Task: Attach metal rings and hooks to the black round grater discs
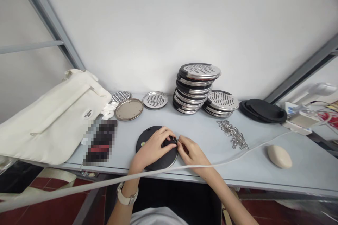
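Note:
A black round disc (150, 137) with a thin silvery edge lies flat on the table in front of me. My left hand (157, 147) rests across it, thumb and forefinger drawn together near its right side and holding it down. At that same edge, my right hand (188, 151) pinches a small wire clip (174, 140), mostly covered by the fingertips. A pale yellowish spot (143, 144) shows on the disc's left part. Farther right lies a pile of similar metal wire clips (233, 134).
Behind stand a tall stack of perforated metal discs with black rims (194, 91) and a lower stack (221, 102). Black discs (262, 110) and a beige oval object (279, 156) are at right. A white bag (52, 119) leans at left. A white cable (105, 182) crosses the foreground.

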Action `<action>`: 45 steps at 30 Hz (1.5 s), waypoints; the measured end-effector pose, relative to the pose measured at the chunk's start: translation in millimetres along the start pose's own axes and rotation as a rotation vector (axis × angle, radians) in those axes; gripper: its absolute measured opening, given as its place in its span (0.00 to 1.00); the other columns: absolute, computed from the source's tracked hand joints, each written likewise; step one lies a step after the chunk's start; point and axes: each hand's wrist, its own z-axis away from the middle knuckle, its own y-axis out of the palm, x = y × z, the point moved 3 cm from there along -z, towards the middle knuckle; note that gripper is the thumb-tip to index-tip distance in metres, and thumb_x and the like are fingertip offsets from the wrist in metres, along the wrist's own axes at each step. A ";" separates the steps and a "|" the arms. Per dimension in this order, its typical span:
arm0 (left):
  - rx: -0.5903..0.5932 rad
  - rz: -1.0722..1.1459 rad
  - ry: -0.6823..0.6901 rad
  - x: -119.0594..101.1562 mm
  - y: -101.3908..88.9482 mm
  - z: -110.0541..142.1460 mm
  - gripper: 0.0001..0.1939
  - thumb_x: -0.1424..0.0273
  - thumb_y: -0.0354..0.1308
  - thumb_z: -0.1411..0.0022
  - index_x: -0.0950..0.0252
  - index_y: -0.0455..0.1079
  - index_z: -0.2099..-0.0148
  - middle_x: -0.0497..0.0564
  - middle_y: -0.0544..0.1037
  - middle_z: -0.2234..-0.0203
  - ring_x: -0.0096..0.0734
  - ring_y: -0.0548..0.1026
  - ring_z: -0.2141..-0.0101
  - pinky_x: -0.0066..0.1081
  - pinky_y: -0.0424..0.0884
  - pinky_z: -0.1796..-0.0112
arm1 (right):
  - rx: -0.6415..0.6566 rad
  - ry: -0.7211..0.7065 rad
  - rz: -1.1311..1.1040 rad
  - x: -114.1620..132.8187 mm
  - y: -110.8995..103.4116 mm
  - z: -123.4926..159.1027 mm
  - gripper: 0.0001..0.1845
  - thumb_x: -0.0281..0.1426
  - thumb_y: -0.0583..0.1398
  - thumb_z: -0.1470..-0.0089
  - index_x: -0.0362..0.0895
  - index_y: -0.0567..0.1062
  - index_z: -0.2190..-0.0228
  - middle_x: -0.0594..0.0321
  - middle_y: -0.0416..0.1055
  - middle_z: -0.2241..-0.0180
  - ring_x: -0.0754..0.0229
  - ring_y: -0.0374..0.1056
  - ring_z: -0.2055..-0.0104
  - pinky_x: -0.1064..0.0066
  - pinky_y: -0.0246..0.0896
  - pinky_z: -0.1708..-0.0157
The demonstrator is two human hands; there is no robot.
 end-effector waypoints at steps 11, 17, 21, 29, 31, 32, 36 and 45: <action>0.003 -0.001 0.024 0.3 -0.7 -0.5 0.07 0.70 0.53 0.38 0.61 0.68 0.57 0.50 0.68 0.58 0.30 0.70 0.60 0.31 0.65 0.55 | -0.017 -0.004 -0.007 -2.0 0.8 1.1 0.11 0.29 0.46 0.39 0.45 0.59 0.74 0.65 0.63 0.74 0.64 0.59 0.72 0.73 0.53 0.70; 0.007 -0.005 0.041 1.4 0.0 -1.1 0.08 0.70 0.52 0.37 0.61 0.69 0.56 0.51 0.68 0.57 0.30 0.70 0.60 0.32 0.65 0.54 | -0.036 -0.005 -0.011 -5.6 1.8 0.0 0.13 0.30 0.47 0.40 0.44 0.60 0.76 0.66 0.62 0.77 0.65 0.57 0.75 0.73 0.50 0.74; 0.005 -0.002 0.052 0.6 -0.5 -0.7 0.09 0.70 0.52 0.37 0.61 0.69 0.55 0.52 0.68 0.57 0.31 0.70 0.59 0.33 0.66 0.54 | -0.039 -0.013 -0.007 -5.8 2.3 -0.9 0.13 0.30 0.48 0.40 0.44 0.60 0.77 0.66 0.62 0.77 0.66 0.56 0.76 0.74 0.49 0.75; 0.008 -0.001 0.051 -0.8 -0.8 -0.5 0.09 0.70 0.52 0.37 0.61 0.69 0.55 0.51 0.68 0.57 0.30 0.70 0.59 0.33 0.66 0.54 | -0.037 -0.018 -0.006 -2.5 0.6 0.4 0.11 0.28 0.47 0.41 0.44 0.60 0.75 0.66 0.62 0.76 0.64 0.58 0.73 0.72 0.52 0.72; 0.006 -0.006 0.047 -0.6 -0.6 -0.5 0.09 0.70 0.52 0.37 0.61 0.69 0.55 0.51 0.69 0.57 0.30 0.70 0.60 0.33 0.66 0.54 | -0.035 -0.016 -0.002 -2.2 0.5 1.2 0.11 0.28 0.47 0.41 0.44 0.60 0.75 0.65 0.62 0.75 0.64 0.58 0.73 0.72 0.53 0.71; 0.005 -0.009 0.044 -0.5 -0.6 -0.4 0.09 0.71 0.52 0.38 0.61 0.69 0.55 0.51 0.69 0.57 0.30 0.70 0.60 0.32 0.66 0.54 | -0.033 -0.013 0.001 -2.1 0.4 1.4 0.11 0.28 0.47 0.41 0.44 0.60 0.75 0.65 0.62 0.75 0.63 0.58 0.73 0.72 0.53 0.71; 0.007 -0.014 0.042 -0.6 -0.4 -0.4 0.09 0.71 0.52 0.37 0.61 0.69 0.56 0.50 0.69 0.57 0.29 0.70 0.59 0.32 0.65 0.53 | -0.020 -0.009 0.007 -1.2 0.1 1.3 0.10 0.27 0.47 0.41 0.44 0.60 0.75 0.65 0.63 0.75 0.63 0.59 0.72 0.72 0.53 0.70; 0.013 -0.007 0.044 -0.5 -0.1 -0.5 0.09 0.69 0.52 0.37 0.61 0.69 0.55 0.51 0.69 0.57 0.31 0.70 0.59 0.33 0.65 0.53 | -0.036 -0.023 0.036 -0.8 0.8 1.2 0.09 0.24 0.48 0.44 0.45 0.59 0.75 0.65 0.62 0.75 0.63 0.59 0.72 0.73 0.52 0.72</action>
